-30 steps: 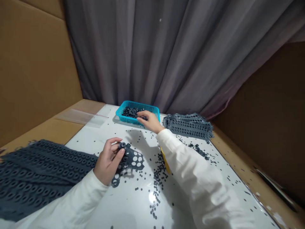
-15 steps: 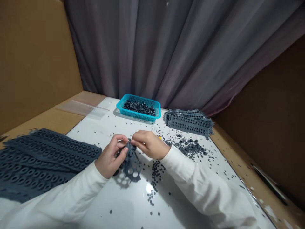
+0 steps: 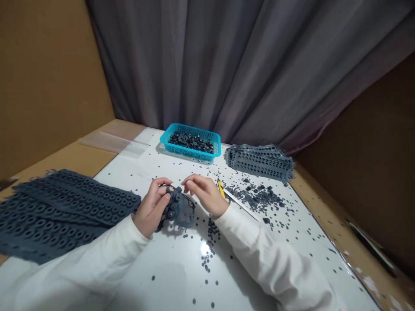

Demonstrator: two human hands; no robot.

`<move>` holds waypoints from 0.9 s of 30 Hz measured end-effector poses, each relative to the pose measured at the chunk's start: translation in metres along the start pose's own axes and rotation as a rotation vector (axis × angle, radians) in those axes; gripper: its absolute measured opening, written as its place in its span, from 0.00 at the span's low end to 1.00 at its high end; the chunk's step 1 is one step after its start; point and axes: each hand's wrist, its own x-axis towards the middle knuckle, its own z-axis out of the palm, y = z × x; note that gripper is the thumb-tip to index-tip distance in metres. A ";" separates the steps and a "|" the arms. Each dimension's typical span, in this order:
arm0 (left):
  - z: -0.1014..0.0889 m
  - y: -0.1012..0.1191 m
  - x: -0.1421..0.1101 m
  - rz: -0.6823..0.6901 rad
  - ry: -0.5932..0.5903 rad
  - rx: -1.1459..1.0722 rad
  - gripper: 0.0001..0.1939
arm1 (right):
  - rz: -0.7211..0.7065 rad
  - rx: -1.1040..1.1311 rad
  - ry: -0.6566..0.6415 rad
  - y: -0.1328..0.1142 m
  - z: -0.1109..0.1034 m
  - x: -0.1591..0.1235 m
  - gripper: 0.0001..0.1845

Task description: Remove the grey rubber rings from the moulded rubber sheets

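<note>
My left hand (image 3: 152, 207) grips a dark grey rubber sheet (image 3: 185, 214) between thumb and fingers. The sheet is curled, with raised rings near my thumb and punched-out holes toward its free end. Just to the right of the rings is my right hand (image 3: 205, 194), its thumb and index finger pinched together. Whatever lies between those fingertips is too small to make out. Beyond both hands stands a blue plastic basket (image 3: 191, 153) holding many small dark rubber pieces (image 3: 189, 141).
Ringed rubber sheets (image 3: 65, 211) lie stacked at left. Perforated sheets (image 3: 259, 162) are piled at back right. Small dark bits (image 3: 264, 196) scatter over the white table (image 3: 171, 276). A yellow-handled tool (image 3: 221, 188) with a thin metal shaft lies beside my right hand. Cardboard walls flank the table.
My right hand has come back from the basket to the sheet, then drawn slightly away from its rings. My left hand keeps its hold while the sheet has turned.
</note>
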 end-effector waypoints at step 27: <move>0.004 0.007 0.002 0.024 0.145 0.046 0.11 | -0.323 -0.355 -0.100 0.018 0.010 0.047 0.17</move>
